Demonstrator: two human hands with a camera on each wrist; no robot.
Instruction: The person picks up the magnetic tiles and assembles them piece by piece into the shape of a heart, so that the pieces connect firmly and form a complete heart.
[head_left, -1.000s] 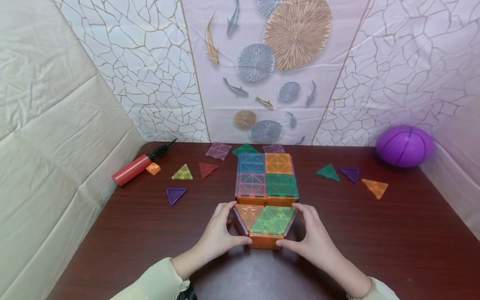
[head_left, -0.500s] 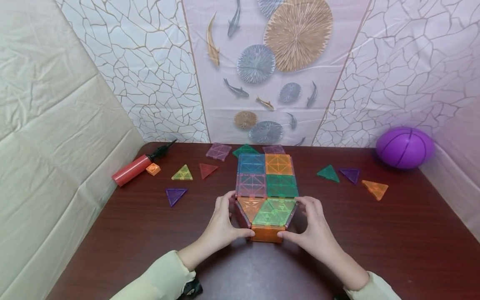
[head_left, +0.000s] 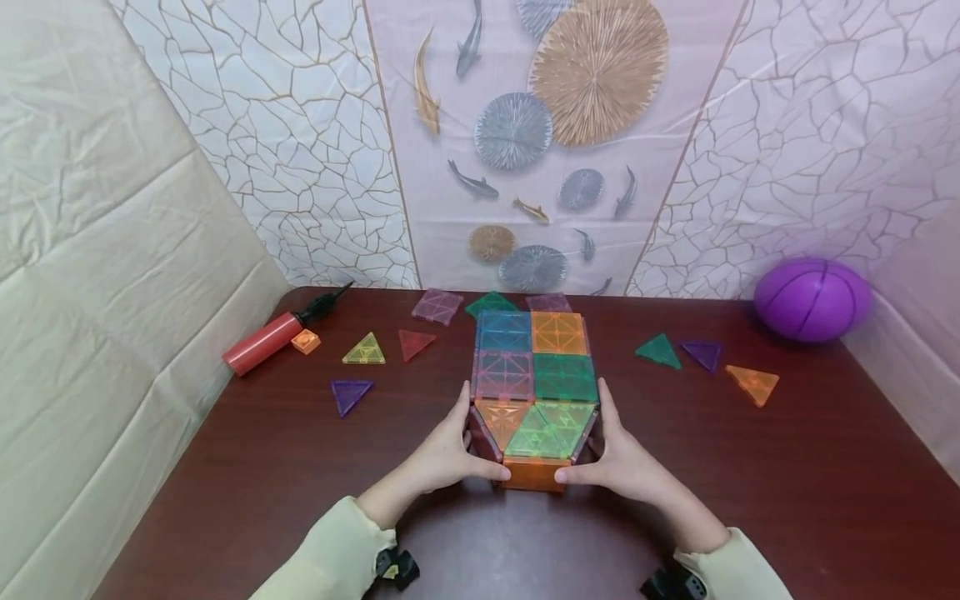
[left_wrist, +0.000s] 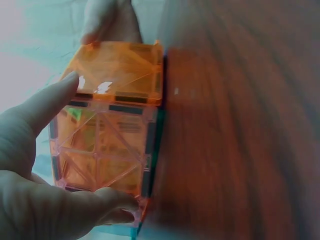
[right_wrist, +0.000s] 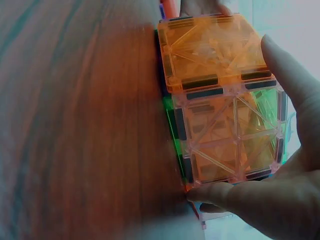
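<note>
A box of translucent magnetic tiles point(head_left: 534, 354) stands mid-table, topped with blue, orange, pink and green squares. Against its near side sits a wedge-shaped front section point(head_left: 538, 427) with an orange and a green triangle on top and an orange front tile point(head_left: 534, 477). My left hand point(head_left: 444, 454) grips the section's left slanted side, thumb on the front tile. On the other slanted side my right hand point(head_left: 621, 460) mirrors that hold. The left wrist view shows the left hand point(left_wrist: 30, 175) round the orange tiles point(left_wrist: 117, 75). The right wrist view shows the right hand point(right_wrist: 280, 200) round the orange tiles point(right_wrist: 210, 47).
Loose triangles lie left point(head_left: 365, 350) point(head_left: 350, 392) and right point(head_left: 658, 351) point(head_left: 753, 384) of the box on the dark wooden table point(head_left: 750, 492). A red pump point(head_left: 262, 342) lies far left, a purple ball point(head_left: 812, 298) far right. Flat squares point(head_left: 437, 305) sit by the back wall.
Both hands have pushed the wedge section away from me until it meets the box. Their fingers now reach further along its sides.
</note>
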